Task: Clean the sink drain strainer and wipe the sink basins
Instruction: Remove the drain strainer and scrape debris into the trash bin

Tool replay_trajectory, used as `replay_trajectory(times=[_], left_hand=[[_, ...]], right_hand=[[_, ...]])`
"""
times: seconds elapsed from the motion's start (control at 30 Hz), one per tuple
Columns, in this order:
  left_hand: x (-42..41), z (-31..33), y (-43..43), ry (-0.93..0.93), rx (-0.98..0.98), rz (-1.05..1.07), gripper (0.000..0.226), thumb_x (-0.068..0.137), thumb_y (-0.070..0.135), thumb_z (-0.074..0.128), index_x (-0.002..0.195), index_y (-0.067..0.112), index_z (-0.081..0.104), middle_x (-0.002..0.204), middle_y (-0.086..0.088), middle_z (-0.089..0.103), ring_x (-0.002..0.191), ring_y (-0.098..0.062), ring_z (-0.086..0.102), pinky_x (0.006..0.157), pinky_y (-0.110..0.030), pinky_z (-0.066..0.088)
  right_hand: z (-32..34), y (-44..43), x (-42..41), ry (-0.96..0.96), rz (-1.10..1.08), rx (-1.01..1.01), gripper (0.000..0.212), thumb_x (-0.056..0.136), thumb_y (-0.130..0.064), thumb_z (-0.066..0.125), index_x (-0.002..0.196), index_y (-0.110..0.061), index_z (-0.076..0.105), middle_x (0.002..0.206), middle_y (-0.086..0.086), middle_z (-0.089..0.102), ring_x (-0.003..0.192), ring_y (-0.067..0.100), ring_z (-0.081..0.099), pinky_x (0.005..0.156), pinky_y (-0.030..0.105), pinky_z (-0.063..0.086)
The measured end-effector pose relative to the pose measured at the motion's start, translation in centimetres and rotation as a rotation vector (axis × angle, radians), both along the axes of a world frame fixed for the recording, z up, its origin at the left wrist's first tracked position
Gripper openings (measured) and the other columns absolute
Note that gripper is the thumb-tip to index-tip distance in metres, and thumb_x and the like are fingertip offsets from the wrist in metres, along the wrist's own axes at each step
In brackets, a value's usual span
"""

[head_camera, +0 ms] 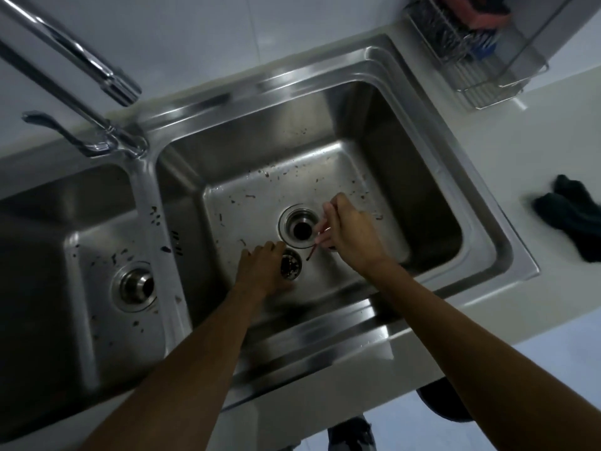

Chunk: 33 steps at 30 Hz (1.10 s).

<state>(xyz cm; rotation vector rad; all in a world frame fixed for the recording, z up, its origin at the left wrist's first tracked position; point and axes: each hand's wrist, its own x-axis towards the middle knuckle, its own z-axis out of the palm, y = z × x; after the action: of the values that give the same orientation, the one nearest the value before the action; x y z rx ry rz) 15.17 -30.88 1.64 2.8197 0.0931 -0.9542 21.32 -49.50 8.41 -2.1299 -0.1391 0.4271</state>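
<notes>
A steel double sink fills the view. In the right basin (422,203) the drain hole (300,229) stands open with no strainer in it. My left hand (261,271) holds the round metal strainer (291,265), full of dark scraps, just in front of the drain. My right hand (349,229) is to the right of the drain, its fingers pinched on a thin reddish scrap (317,244) that hangs down. Dark food bits are scattered over both basin floors. The left basin (42,255) has its own strainer (136,284) seated in its drain.
A chrome faucet (97,70) reaches over the divider at the back left. A dark cloth (567,216) lies on the white counter to the right. A wire rack (478,56) with sponges stands at the back right corner.
</notes>
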Motion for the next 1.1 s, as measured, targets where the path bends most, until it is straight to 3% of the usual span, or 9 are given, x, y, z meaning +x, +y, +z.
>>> replay_trajectory(times=[0.13, 0.27, 0.5, 0.57, 0.67, 0.73, 0.87, 0.97, 1.1], left_hand=[[0.5, 0.6, -0.4, -0.045, -0.022, 0.064, 0.091, 0.074, 0.061, 0.081, 0.149, 0.026, 0.041, 0.147, -0.002, 0.053, 0.133, -0.027, 0.053, 0.116, -0.049, 0.034], [1.2, 3.1, -0.5, -0.133, -0.059, 0.116, 0.092, 0.073, 0.058, 0.083, 0.149, 0.026, 0.043, 0.143, -0.003, 0.051, 0.130, -0.026, 0.054, 0.112, -0.045, 0.038], [1.7, 9.7, -3.6, -0.282, -0.382, 0.179, 0.086, 0.072, 0.033, 0.090, 0.147, 0.020, 0.050, 0.128, -0.004, 0.043, 0.114, -0.026, 0.059, 0.101, -0.038, 0.053], [1.8, 11.5, -5.7, -0.337, -0.449, 0.138, 0.084, 0.070, 0.033, 0.092, 0.144, 0.022, 0.054, 0.128, -0.001, 0.044, 0.116, -0.023, 0.059, 0.105, -0.033, 0.050], [0.8, 13.7, -9.8, -0.431, -0.500, 0.062, 0.081, 0.067, 0.040, 0.088, 0.140, 0.029, 0.055, 0.129, 0.004, 0.048, 0.117, -0.023, 0.059, 0.102, -0.045, 0.053], [0.0, 14.7, -12.4, -0.493, -0.513, 0.021, 0.083, 0.068, 0.049, 0.081, 0.143, 0.029, 0.051, 0.132, 0.004, 0.050, 0.121, -0.025, 0.058, 0.099, -0.047, 0.054], [-1.4, 16.9, -19.1, -0.596, -0.519, -0.137, 0.093, 0.070, 0.053, 0.082, 0.149, 0.025, 0.042, 0.135, 0.001, 0.052, 0.121, -0.022, 0.056, 0.087, -0.030, 0.046], [-2.3, 18.1, -24.3, -0.600, -0.551, -0.219, 0.092, 0.068, 0.052, 0.085, 0.145, 0.024, 0.042, 0.132, 0.001, 0.054, 0.117, -0.023, 0.058, 0.083, -0.031, 0.047], [-4.7, 17.9, -31.5, -0.568, -0.640, -0.315, 0.084, 0.072, 0.050, 0.083, 0.141, 0.022, 0.045, 0.130, 0.001, 0.056, 0.118, -0.024, 0.059, 0.089, -0.040, 0.055]], right_hand=[[-0.1, -0.4, 1.2, 0.116, 0.077, 0.107, 0.004, 0.107, -0.014, 0.046, 0.105, -0.013, 0.049, 0.093, 0.005, 0.072, 0.077, 0.013, 0.075, 0.069, 0.026, 0.062], [1.5, -1.0, 1.8, 0.153, 0.099, 0.167, 0.015, 0.102, 0.003, 0.047, 0.107, -0.010, 0.053, 0.100, 0.005, 0.071, 0.090, 0.018, 0.074, 0.086, 0.035, 0.062], [7.5, -5.3, 0.0, -0.118, -0.070, 0.133, 0.005, 0.100, -0.013, 0.063, 0.100, -0.010, 0.066, 0.097, -0.002, 0.074, 0.083, 0.008, 0.074, 0.075, 0.032, 0.065], [9.3, -7.6, -1.7, -0.192, -0.119, 0.141, 0.007, 0.099, -0.019, 0.065, 0.100, -0.012, 0.066, 0.097, -0.004, 0.073, 0.086, 0.006, 0.073, 0.073, 0.029, 0.064], [11.8, -11.6, -5.5, -0.274, -0.265, 0.164, 0.007, 0.099, -0.022, 0.066, 0.105, -0.017, 0.067, 0.091, -0.006, 0.074, 0.082, 0.004, 0.073, 0.069, 0.024, 0.063], [13.0, -13.8, -7.6, -0.297, -0.348, 0.178, 0.006, 0.098, -0.022, 0.067, 0.102, -0.019, 0.066, 0.086, -0.004, 0.076, 0.078, 0.008, 0.075, 0.068, 0.031, 0.064], [16.3, -19.9, -12.7, -0.437, -0.482, 0.054, 0.011, 0.099, -0.024, 0.067, 0.102, -0.016, 0.060, 0.085, -0.005, 0.075, 0.074, 0.005, 0.074, 0.065, 0.033, 0.064], [18.3, -24.9, -16.4, -0.484, -0.618, 0.042, 0.012, 0.101, -0.030, 0.063, 0.105, -0.023, 0.054, 0.089, -0.006, 0.075, 0.076, 0.004, 0.074, 0.064, 0.028, 0.064], [18.3, -30.6, -21.0, -0.438, -0.725, 0.105, 0.010, 0.105, -0.032, 0.055, 0.106, -0.028, 0.046, 0.097, -0.012, 0.077, 0.079, 0.008, 0.075, 0.065, 0.029, 0.064]])
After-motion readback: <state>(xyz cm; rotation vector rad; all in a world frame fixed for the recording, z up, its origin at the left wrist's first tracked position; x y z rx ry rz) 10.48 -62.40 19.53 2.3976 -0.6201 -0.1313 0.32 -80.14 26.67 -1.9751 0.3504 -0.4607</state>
